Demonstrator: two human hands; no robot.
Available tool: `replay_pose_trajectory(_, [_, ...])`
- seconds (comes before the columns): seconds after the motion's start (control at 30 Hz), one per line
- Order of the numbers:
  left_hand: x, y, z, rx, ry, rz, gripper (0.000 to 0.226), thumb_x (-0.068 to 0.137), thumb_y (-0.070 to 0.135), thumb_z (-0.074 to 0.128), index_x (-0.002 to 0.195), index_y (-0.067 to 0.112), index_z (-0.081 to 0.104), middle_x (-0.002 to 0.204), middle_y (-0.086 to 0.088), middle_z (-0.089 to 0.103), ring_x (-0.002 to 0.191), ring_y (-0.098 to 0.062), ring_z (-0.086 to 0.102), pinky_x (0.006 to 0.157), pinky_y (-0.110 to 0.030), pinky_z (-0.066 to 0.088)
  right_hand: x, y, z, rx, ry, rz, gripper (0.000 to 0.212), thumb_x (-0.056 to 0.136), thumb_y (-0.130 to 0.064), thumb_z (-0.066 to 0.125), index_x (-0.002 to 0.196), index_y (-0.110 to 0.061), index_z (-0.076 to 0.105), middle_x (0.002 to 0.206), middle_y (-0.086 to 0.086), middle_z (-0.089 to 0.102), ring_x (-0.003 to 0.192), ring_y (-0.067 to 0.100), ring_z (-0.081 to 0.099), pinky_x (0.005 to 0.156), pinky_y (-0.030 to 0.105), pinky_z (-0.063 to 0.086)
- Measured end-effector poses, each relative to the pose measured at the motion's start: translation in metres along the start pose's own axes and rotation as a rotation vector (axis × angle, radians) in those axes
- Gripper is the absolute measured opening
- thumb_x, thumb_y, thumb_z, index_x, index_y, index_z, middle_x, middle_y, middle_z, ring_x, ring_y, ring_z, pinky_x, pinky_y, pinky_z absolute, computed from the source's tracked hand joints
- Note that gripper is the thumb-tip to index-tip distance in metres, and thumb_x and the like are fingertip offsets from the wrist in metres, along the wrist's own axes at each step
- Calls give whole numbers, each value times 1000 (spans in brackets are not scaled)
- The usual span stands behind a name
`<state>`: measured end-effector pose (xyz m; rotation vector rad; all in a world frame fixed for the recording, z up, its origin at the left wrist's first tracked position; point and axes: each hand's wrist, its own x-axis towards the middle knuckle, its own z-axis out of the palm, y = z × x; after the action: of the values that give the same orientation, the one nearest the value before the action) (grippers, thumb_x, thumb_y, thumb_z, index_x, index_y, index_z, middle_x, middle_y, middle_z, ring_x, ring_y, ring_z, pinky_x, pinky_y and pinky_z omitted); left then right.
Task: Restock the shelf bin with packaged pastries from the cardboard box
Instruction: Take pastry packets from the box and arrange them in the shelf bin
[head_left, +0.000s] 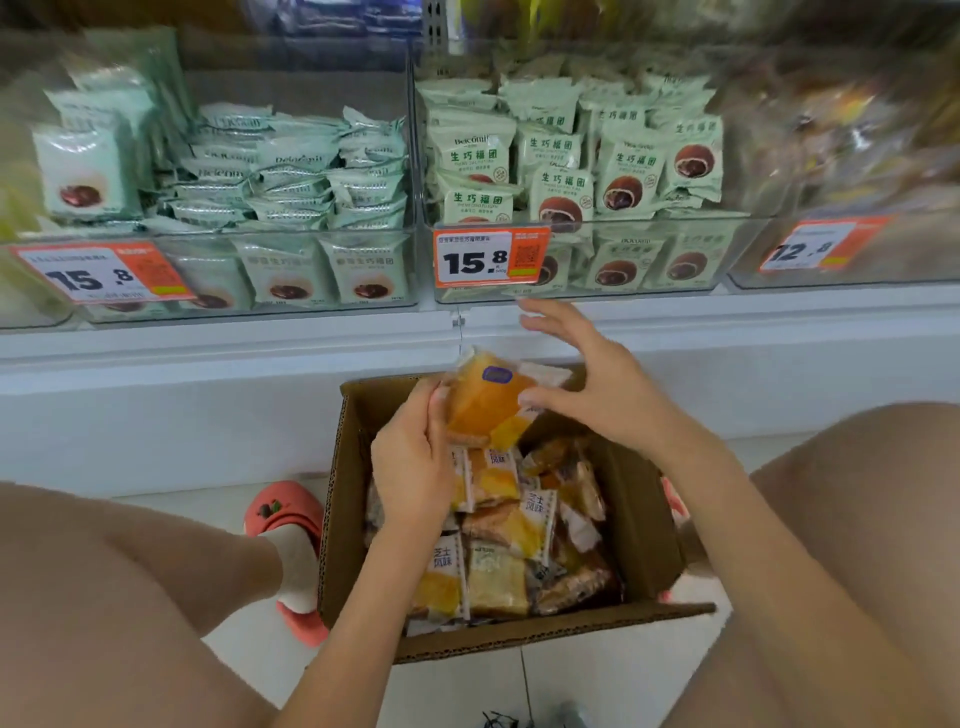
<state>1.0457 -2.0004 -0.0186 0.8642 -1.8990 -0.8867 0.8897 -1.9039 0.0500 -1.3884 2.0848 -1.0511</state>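
Left hand (415, 462) pinches an orange pastry pack (488, 402) just above the cardboard box (353, 499), right hand (597, 384) spread open and barely touching it, so the slick wrapper could slip back into the box.

Even, bright shop light is falling on everything; shadows are staying faint. My wide lens is bending the shelf edge (727, 332) and smearing the upper corners into blur. Glare is whitening the clear bin fronts (649, 254). The centre is reading sharp.
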Motion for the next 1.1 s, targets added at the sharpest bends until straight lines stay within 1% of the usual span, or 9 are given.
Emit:
replay_pose_trajectory(0.13, [21,44,1,-82,61,77,42,99,38,29,98,12,63,61,19,48,56,6,50,49,-12,31,21,-38,-38,-108,-117,-37,55,72,-30,79,123,-29,58,116,-17,59,116,3,53,103,30,43])
replay_pose_trajectory(0.27, [56,94,-12,-185,52,186,33,101,38,27,100,26,58,57,13,48,51,0,45,46,-14,27,22,-78,-82,-28,-43,-181,39,75,-13,76,108,-26,59,98,-20,60,96,-9,57,88,9,44])
replay_pose_trajectory(0.37, [95,132,-22,-147,57,397,48,99,52,16,113,27,55,66,9,59,52,-1,45,47,-20,28,23,-111,-133,-6,104,-301,36,76,-4,73,101,-25,57,91,-19,59,82,-17,55,77,4,41])
replay_pose_trajectory(0.53, [185,212,-25,69,259,658,50,100,39,23,118,9,59,107,-4,67,93,-15,56,74,-22,35,39,-169,-255,-258,510,-561,28,76,-13,74,98,-21,58,83,-35,59,76,-16,53,72,4,45])
replay_pose_trajectory(0.6, [225,242,-14,123,288,792,49,101,35,26,118,4,60,111,-10,65,106,-24,55,86,-29,38,58,-190,-297,-450,634,-635,29,77,-17,73,103,-12,62,87,-27,60,78,-10,53,77,4,39])
replay_pose_trajectory(0.67, [267,260,6,272,360,861,43,98,28,33,118,3,62,117,-12,65,116,-31,54,100,-38,35,83,-204,-331,-625,690,-612,37,78,-21,71,112,-8,61,96,-6,63,87,11,57,82,21,42])
replay_pose_trajectory(0.77, [309,259,33,538,462,811,43,96,28,36,102,4,72,109,-12,70,115,-29,59,111,-43,26,130,-206,-368,-907,598,-368,43,79,-27,73,118,-16,60,108,11,65,98,29,59,83,37,45])
replay_pose_trajectory(0.87, [319,247,47,601,542,863,42,95,25,39,85,5,74,89,-10,74,97,-27,66,111,-41,28,170,-182,-380,-1006,304,-184,46,77,-25,76,119,-13,61,112,12,65,96,25,57,78,31,41])
replay_pose_trajectory(1.1, [321,242,51,563,643,925,48,97,28,34,87,6,75,90,-9,74,93,-25,69,103,-39,38,228,-145,-364,-885,117,-198,49,69,-30,82,113,-19,66,92,-6,57,87,13,54,68,21,35])
